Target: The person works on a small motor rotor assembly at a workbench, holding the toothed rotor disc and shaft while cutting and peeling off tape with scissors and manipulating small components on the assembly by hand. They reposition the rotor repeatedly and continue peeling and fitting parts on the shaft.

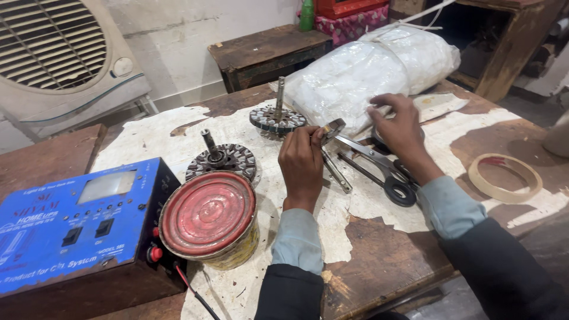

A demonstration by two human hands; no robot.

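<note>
My left hand (301, 161) is closed around a small metal tool (333, 128) whose head sticks out by my thumb. Just beyond it stands a round motor rotor with an upright shaft (277, 117). My right hand (400, 125) rests fingers spread on the edge of a white plastic-wrapped bundle (367, 71), above a pair of large scissors with black handles (385, 172). A thin metal rod (335, 172) lies between my two hands.
A second rotor with a shaft (222, 160) sits behind a tin with a red lid (210, 216). A blue electrical box (71, 228) is at left, a tape ring (505, 176) at right, an air cooler (59, 53) behind.
</note>
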